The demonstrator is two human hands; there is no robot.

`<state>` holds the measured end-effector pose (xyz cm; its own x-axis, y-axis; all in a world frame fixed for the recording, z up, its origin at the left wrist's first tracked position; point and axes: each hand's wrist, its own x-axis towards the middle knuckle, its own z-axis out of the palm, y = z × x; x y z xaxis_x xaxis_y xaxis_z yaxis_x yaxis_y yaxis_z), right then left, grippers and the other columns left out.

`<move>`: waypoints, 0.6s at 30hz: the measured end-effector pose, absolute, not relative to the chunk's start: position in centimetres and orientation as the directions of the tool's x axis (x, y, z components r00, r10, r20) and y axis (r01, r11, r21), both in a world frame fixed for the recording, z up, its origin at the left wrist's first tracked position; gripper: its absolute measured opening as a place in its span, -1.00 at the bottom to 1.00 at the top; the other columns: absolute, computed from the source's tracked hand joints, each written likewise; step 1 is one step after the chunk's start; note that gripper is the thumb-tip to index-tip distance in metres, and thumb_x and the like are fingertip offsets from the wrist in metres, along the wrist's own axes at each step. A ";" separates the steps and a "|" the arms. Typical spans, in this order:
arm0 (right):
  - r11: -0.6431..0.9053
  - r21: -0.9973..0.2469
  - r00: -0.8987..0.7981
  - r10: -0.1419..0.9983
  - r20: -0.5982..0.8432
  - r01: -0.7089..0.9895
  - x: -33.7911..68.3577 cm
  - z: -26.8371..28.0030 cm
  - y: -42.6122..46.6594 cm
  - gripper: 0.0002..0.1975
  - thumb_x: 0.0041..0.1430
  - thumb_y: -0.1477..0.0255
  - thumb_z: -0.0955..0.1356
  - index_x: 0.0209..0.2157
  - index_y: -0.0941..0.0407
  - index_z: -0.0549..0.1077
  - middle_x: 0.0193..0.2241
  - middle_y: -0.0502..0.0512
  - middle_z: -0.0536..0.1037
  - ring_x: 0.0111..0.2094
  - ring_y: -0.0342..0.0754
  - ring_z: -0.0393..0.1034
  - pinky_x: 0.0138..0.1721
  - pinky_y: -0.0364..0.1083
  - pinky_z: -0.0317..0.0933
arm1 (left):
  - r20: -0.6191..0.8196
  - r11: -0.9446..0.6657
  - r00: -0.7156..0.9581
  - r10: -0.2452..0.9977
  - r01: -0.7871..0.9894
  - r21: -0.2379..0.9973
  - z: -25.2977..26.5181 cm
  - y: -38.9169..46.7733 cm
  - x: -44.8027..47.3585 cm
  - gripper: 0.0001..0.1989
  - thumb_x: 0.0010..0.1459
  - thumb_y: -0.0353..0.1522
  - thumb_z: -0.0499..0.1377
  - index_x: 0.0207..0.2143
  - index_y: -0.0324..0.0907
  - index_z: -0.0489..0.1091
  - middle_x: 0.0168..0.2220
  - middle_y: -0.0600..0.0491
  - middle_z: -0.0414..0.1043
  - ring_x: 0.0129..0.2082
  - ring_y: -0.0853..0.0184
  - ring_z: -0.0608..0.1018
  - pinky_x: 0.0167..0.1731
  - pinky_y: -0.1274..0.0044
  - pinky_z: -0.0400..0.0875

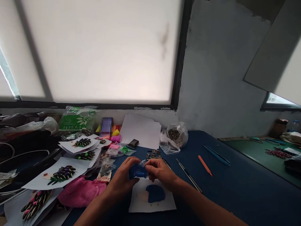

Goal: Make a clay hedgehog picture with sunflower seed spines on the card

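- Your left hand (124, 176) gripped a blue bag (137, 171) at the lower centre of the frame.
- Your right hand (159, 171) pinched the bag's clear edge, near your left.
- Below, a sheet of paper (137, 207) bore a blue patch (156, 193).
- An orange pen (205, 165) lay lower right.

- A pale, lit blind (105, 53) fills the broad window, edged by a dark frame (181, 53).
- Grey wall (216, 75), patchy near the top.
- Another pale blind (274, 62) hangs at right.
- Dark blue table (237, 191); green-topped table (250, 152) beyond, right.
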<state>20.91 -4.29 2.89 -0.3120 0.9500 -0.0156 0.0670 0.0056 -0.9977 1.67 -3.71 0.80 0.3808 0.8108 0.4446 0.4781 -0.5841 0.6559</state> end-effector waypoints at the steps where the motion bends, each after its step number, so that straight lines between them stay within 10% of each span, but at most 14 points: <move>1: 0.012 -0.998 -0.276 0.961 -0.004 0.059 21.0 2.8 -4.3 -0.84 0.04 0.35 0.37 -0.40 0.18 0.43 -0.62 -0.10 0.36 -0.59 -0.23 0.21 -0.53 -0.20 0.12 | 0.462 -0.591 0.368 0.807 0.483 0.646 0.9 -3.8 1.5 -0.49 -0.09 -0.45 0.18 0.00 -0.08 0.34 0.05 -0.07 0.36 0.08 0.07 0.39 0.02 0.27 0.33; 4: 0.030 -0.999 -0.197 0.980 0.023 0.036 20.8 2.7 -4.4 -0.83 0.02 0.35 0.40 -0.39 0.18 0.43 -0.57 -0.09 0.38 -0.56 -0.23 0.22 -0.51 -0.20 0.13 | 0.513 -0.587 0.293 0.807 0.499 0.638 1.7 -4.3 1.5 -0.56 0.00 -0.34 0.19 -0.01 -0.09 0.36 0.08 -0.09 0.31 0.13 0.04 0.32 0.06 0.23 0.28; 6: 0.028 -1.000 -0.192 0.981 0.024 0.014 20.4 2.5 -4.7 -0.81 0.00 0.35 0.41 -0.40 0.18 0.44 -0.57 -0.07 0.40 -0.55 -0.21 0.25 -0.48 -0.18 0.17 | 0.467 -0.545 0.284 0.838 0.503 0.671 2.2 -4.6 1.8 -0.80 0.14 -0.22 0.12 -0.32 -0.15 0.42 -0.23 -0.04 0.42 -0.17 0.17 0.46 -0.17 0.37 0.39; 9: 0.017 -0.999 -0.224 0.974 0.023 -0.029 19.6 2.4 -5.3 -0.79 -0.03 0.32 0.43 -0.43 0.18 0.43 -0.60 -0.06 0.43 -0.54 -0.18 0.31 -0.43 -0.15 0.22 | 0.355 -0.493 0.352 0.866 0.486 0.722 2.3 -5.0 2.2 -0.64 0.19 -0.11 0.09 -0.50 -0.17 0.37 -0.52 0.09 0.32 -0.47 0.32 0.36 -0.46 0.53 0.28; 18: 0.097 -0.992 -0.202 0.976 0.078 0.083 19.4 2.4 -5.4 -0.81 0.03 0.32 0.40 -0.46 0.17 0.42 -0.59 -0.04 0.41 -0.52 -0.15 0.32 -0.43 -0.14 0.23 | 0.353 -0.472 0.330 0.875 0.424 0.773 1.6 -5.0 2.8 -0.65 0.24 -0.18 -0.02 -0.55 -0.15 0.24 -0.56 0.15 0.22 -0.53 0.38 0.26 -0.53 0.57 0.17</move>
